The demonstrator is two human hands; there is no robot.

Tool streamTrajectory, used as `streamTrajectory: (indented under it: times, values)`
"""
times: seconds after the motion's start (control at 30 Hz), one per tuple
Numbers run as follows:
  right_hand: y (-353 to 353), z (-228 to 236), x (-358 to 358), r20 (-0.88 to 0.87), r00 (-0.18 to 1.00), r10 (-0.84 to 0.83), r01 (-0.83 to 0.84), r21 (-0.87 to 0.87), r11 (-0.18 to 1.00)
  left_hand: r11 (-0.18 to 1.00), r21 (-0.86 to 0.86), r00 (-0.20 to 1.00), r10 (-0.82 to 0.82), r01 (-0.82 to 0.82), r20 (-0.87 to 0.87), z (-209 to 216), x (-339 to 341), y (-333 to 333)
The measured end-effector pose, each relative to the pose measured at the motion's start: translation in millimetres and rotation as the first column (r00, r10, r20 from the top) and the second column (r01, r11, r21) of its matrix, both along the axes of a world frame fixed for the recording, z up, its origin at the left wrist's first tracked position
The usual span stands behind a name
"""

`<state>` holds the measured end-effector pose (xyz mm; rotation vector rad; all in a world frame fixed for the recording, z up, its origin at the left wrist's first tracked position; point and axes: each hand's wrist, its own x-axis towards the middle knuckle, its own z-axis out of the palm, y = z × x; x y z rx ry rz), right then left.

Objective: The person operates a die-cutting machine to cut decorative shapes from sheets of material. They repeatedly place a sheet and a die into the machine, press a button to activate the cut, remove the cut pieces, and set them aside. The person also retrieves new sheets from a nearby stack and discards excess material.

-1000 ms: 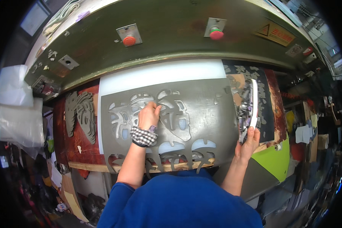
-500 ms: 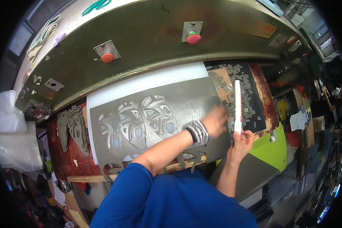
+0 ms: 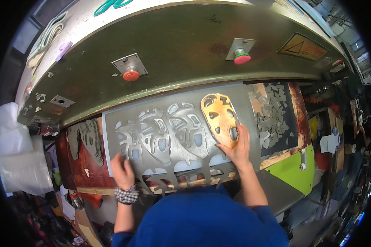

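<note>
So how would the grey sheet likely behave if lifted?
The grey sheet probably bends easily, as it looks thin. Its narrow strips along the near edge might sag or tear first, with open gaps between them.

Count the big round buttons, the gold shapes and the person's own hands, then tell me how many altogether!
Buttons: 2 (red button, pink button)
Gold shape: 1
Hands: 2 (left hand, right hand)
Total: 5

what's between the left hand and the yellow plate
In the head view, the grey sheet with shaped cut-outs lies between the left hand and the yellow plate.
</note>
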<state>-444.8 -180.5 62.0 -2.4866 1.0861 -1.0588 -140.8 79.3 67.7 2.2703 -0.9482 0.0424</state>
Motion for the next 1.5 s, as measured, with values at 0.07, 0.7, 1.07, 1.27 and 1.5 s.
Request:
streamTrajectory:
  times: [0.07, 0.7, 1.07, 1.27, 1.5]
  values:
    - [-15, -1, 12, -0.05, 0.998, 0.029, -0.025, 0.079, 0.997, 0.96, 0.026, 0.96, 0.28, -0.279, -0.012, -19, 16, 35]
    - [-172, 82, 145, 0.289, 0.886, -0.363, 0.416, -0.15, 0.897, 0.937, -0.139, 0.946, 0.312, -0.321, -0.084, -70, 139, -50]
    - [-123, 11, 57, 0.042, 0.795, -0.605, 0.595, 0.138, 0.792, 0.956, -0.136, 0.961, 0.271, -0.261, 0.06, -74, 141, -46]
    - [-131, -55, 9, 0.018, 0.776, -0.631, 0.547, 0.479, 0.686, 0.973, -0.057, 0.964, 0.213, -0.224, -0.159, -83, 152, -34]
    - [-83, -54, -28, 0.145, 0.823, -0.549, 0.402, 0.533, 0.744, 0.958, -0.107, 0.962, 0.258, -0.267, -0.09, -89, 126, -5]
